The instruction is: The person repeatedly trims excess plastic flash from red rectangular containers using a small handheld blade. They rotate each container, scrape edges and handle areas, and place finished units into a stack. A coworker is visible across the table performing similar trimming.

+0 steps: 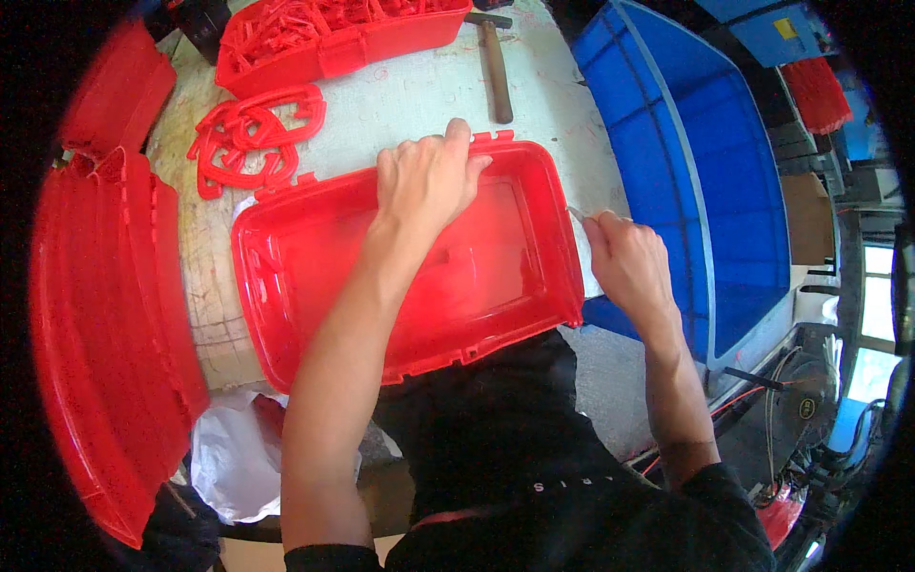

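A wide red plastic lid or shallow tray point(315, 276) lies open side up on the round white worktable point(419, 95). My left hand point(431, 176) presses down on its far rim, fingers curled over the edge. My right hand point(624, 257) is at the tray's right edge and pinches a small thin pale blade-like tool point(578, 214) against the rim. The tool is mostly hidden by the fingers.
A pile of red plastic handles point(253, 138) lies at the back left, and a red bin of parts point(334, 38) behind it. A hammer point(496, 62) rests at the far edge. A large blue crate point(696, 162) stands on the right, stacked red trays point(105, 324) on the left.
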`<state>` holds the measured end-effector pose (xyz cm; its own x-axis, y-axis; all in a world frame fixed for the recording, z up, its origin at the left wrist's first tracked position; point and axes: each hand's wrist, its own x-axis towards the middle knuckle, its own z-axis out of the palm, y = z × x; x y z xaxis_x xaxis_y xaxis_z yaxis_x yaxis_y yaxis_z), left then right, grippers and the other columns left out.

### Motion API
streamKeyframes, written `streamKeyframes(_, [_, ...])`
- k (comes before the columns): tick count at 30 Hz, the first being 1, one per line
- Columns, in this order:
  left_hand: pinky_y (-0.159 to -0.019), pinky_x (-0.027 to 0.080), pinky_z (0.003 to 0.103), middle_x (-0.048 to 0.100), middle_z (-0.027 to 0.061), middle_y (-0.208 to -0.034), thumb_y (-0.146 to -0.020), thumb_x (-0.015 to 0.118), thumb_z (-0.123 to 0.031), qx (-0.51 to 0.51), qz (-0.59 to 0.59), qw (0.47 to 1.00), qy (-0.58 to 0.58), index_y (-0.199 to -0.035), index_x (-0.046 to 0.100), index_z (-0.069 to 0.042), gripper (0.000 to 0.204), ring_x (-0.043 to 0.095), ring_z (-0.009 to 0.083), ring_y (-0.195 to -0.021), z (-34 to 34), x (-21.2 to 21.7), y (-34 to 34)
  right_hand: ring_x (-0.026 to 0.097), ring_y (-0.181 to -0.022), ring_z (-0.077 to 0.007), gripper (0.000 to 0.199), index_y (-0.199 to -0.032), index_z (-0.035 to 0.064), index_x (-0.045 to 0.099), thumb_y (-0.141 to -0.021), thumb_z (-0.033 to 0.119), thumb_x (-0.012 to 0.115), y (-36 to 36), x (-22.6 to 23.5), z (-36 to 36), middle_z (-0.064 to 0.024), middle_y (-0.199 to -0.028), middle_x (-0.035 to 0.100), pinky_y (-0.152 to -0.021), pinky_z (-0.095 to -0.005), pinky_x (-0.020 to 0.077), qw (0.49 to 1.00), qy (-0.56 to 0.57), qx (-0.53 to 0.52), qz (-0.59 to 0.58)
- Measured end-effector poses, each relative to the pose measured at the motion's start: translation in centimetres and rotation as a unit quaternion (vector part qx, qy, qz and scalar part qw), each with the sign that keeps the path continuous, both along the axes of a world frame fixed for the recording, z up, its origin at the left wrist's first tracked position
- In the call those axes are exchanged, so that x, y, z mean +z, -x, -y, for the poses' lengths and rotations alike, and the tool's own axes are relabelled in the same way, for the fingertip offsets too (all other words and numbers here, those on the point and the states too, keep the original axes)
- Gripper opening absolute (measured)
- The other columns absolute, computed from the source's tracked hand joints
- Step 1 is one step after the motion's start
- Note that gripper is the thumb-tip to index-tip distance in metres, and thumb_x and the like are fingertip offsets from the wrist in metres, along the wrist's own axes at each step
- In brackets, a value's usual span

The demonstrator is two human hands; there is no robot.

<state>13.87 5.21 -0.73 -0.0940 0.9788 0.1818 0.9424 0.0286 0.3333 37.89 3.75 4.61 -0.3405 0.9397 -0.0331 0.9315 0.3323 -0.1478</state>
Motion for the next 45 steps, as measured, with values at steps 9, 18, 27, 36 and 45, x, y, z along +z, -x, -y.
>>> streamKeyframes(9, [-0.063,0.053,0.052,0.071,0.0191,-0.076,-0.092,0.064,-0.046,0.000,0.004,1.000,0.001,-0.102,0.062,-0.005,0.042,0.071,0.0410,-0.073,-0.1,0.0,0.1,0.067,-0.072,-0.0358,0.022,-0.087,0.0019,0.068,-0.097,0.018,0.058,-1.9,0.0,3.6,-0.0194,-0.078,0.067,-0.063,-0.0434,0.0506,0.999,0.023,-0.026,-0.002])
streamKeyframes(18, [-0.064,0.051,0.055,0.071,0.0213,-0.079,-0.091,0.064,-0.048,0.004,0.011,0.999,0.033,-0.101,0.061,-0.006,0.043,0.070,0.0434,-0.079,-0.1,0.1,-0.1,0.065,-0.064,-0.0310,0.022,-0.099,0.0012,0.067,-0.096,0.022,0.060,-6.1,3.2,6.1,-0.0191,-0.074,0.065,-0.062,-0.0392,0.0486,0.958,0.207,-0.132,-0.149])
streamKeyframes(27, [-0.069,0.052,0.059,0.070,0.0258,-0.081,-0.090,0.061,-0.054,0.029,-0.051,0.995,0.078,-0.107,0.059,-0.009,0.049,0.069,0.0466,-0.080,-0.4,1.3,-0.3,0.065,-0.073,-0.0361,0.034,-0.098,-0.0003,0.064,-0.093,0.033,0.064,1.8,-4.7,-2.9,-0.0246,-0.079,0.065,-0.067,-0.0455,0.0488,0.942,0.065,-0.109,-0.311])
streamKeyframes(36, [-0.083,0.057,0.042,0.071,0.0185,-0.110,-0.094,0.061,-0.028,0.117,0.147,0.979,0.081,-0.129,0.058,-0.004,0.043,0.071,0.0283,-0.097,4.0,6.7,13.4,0.050,-0.068,-0.0058,0.012,-0.100,0.0045,0.061,-0.094,0.014,0.065,-9.9,-6.6,8.0,0.0016,-0.075,0.057,-0.057,-0.0269,0.0409,0.814,0.263,-0.130,-0.502])
streamKeyframes(45, [-0.050,0.046,0.032,0.072,0.0141,-0.077,-0.099,0.053,-0.048,0.336,0.643,0.596,0.345,-0.105,0.068,-0.004,0.047,0.069,0.0218,-0.063,27.1,6.8,9.4,0.052,-0.067,-0.0098,0.016,-0.110,0.0034,0.061,-0.101,0.016,0.055,-7.9,-6.4,7.7,-0.0020,-0.072,0.057,-0.062,-0.0286,0.0452,0.804,0.318,-0.085,-0.494])
